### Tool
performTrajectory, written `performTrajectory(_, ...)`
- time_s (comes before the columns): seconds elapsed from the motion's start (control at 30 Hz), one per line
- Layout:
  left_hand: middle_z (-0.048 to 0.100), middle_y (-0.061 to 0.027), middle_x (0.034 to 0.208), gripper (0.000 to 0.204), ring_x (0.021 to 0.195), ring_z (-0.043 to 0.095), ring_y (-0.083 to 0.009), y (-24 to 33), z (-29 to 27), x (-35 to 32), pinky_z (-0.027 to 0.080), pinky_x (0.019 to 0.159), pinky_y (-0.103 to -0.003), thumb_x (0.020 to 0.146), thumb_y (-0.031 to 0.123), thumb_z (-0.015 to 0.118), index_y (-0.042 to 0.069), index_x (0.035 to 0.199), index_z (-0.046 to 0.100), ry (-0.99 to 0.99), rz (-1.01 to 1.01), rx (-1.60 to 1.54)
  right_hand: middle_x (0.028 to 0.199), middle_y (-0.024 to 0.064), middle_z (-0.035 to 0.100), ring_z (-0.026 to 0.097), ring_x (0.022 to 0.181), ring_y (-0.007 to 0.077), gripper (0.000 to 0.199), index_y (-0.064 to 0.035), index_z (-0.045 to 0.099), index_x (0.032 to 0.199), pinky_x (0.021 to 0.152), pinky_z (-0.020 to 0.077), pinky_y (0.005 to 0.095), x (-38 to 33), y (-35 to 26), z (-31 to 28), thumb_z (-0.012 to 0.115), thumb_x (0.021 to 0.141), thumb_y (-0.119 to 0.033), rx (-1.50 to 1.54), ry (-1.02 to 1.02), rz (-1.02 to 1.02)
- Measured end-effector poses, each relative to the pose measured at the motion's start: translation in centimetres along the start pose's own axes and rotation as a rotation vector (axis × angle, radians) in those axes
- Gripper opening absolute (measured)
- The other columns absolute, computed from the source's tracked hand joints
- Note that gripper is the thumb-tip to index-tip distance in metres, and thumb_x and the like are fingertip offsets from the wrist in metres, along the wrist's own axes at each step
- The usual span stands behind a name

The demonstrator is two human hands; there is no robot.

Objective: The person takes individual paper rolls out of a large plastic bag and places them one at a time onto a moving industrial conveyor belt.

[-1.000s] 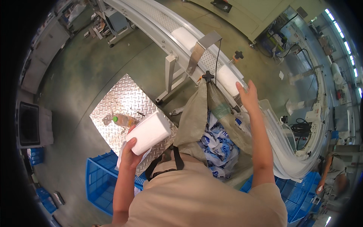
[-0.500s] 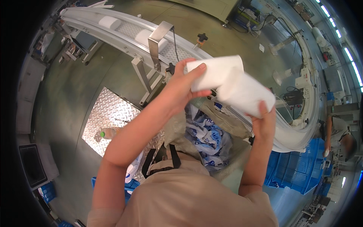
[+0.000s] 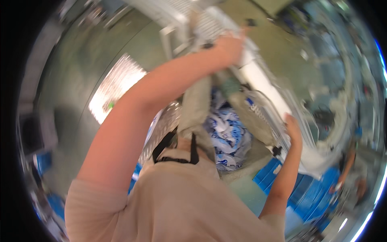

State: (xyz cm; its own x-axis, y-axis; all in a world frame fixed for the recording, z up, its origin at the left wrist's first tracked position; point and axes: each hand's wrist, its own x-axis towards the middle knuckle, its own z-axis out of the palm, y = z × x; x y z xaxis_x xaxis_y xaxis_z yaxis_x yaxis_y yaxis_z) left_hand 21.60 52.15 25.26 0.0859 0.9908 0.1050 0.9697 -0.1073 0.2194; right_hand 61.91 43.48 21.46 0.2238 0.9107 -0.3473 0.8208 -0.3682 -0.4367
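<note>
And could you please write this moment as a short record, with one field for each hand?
Left hand: over the conveyor, blurred; grip unclear
Right hand: at the near end of the white rolls; contact unclear
Rolls: lying along the conveyor, between the hands; count unclear
Sack: open, holding blue-and-white plastic wrap
Left side: shiny metal plate
Lower right: blue crate

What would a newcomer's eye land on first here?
Probably the left arm, stretched diagonally across the picture, its left hand over the conveyor. Between it and the right hand, a blurred white form lies along the conveyor. Then the sack of blue-and-white plastic near centre, and the glaring metal plate at left.
</note>
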Motion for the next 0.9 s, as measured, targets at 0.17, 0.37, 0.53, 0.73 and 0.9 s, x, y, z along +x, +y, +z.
performTrajectory(0.17, 0.052, -0.0176, 0.111, 0.041, 0.104, 0.049, -0.0328, -1.9, -2.0, -16.6, 0.04, 0.087, -0.04, 0.085, 0.022, 0.053, 0.007, 0.122, 0.045, 0.479, 0.065, -0.632, 0.102, 0.0208, 0.058, 0.059, 0.09, 0.0277, 0.024, 0.0068, 0.052, 0.104, 0.084, 0.0454, 0.0365, -10.3, -16.2, 5.2, 0.052, 0.089, -0.012, 0.467, 0.707, -0.646)
performTrajectory(0.37, 0.058, -0.0158, 0.102, 0.033, 0.098, 0.052, -0.0329, -14.2, 13.1, -42.4, 0.042, 0.087, -0.039, 0.068, 0.003, 0.057, 0.004, 0.101, 0.059, 0.028, -0.795, -0.345, 0.092, 0.0123, 0.063, 0.06, 0.087, 0.0234, 0.03, 0.0006, 0.055, 0.109, 0.081, 0.0447, 0.0336, -19.1, -26.0, 28.0, 0.042, 0.082, 0.004, 0.382, -0.772, -1.074)
performTrajectory(0.53, 0.043, -0.0142, 0.124, 0.063, 0.117, 0.039, -0.0303, -20.2, 17.1, -53.0, 0.032, 0.097, -0.044, 0.066, 0.02, 0.068, 0.009, 0.123, 0.046, -0.1, -0.773, 0.022, 0.123, 0.0137, 0.045, 0.043, 0.114, 0.0321, 0.044, -0.0086, 0.05, 0.118, 0.091, 0.0371, 0.0426, -20.2, -28.0, 46.7, 0.061, 0.075, -0.012, -0.137, -0.882, -1.827)
performTrajectory(0.73, 0.039, -0.0185, 0.124, 0.09, 0.117, 0.036, -0.0347, -22.7, 15.2, -52.2, 0.028, 0.098, -0.043, 0.056, 0.041, 0.075, 0.015, 0.132, 0.033, -0.454, -0.832, 0.028, 0.135, 0.0108, 0.032, 0.034, 0.121, 0.0289, 0.082, -0.0178, 0.045, 0.122, 0.093, 0.0341, 0.04, -18.7, -30.8, 51.2, 0.078, 0.051, -0.039, -1.125, -0.733, -2.091)
performTrajectory(0.9, 0.044, -0.014, 0.117, 0.086, 0.105, 0.047, -0.031, -22.3, 17.5, -54.1, 0.038, 0.087, -0.04, 0.056, 0.034, 0.075, 0.019, 0.13, 0.036, -0.573, -0.823, 0.085, 0.135, 0.0102, 0.033, 0.031, 0.123, 0.0279, 0.058, -0.0188, 0.048, 0.117, 0.093, 0.0333, 0.0431, -18.5, -31.6, 50.3, 0.07, 0.063, -0.024, -1.292, -0.564, -2.188)
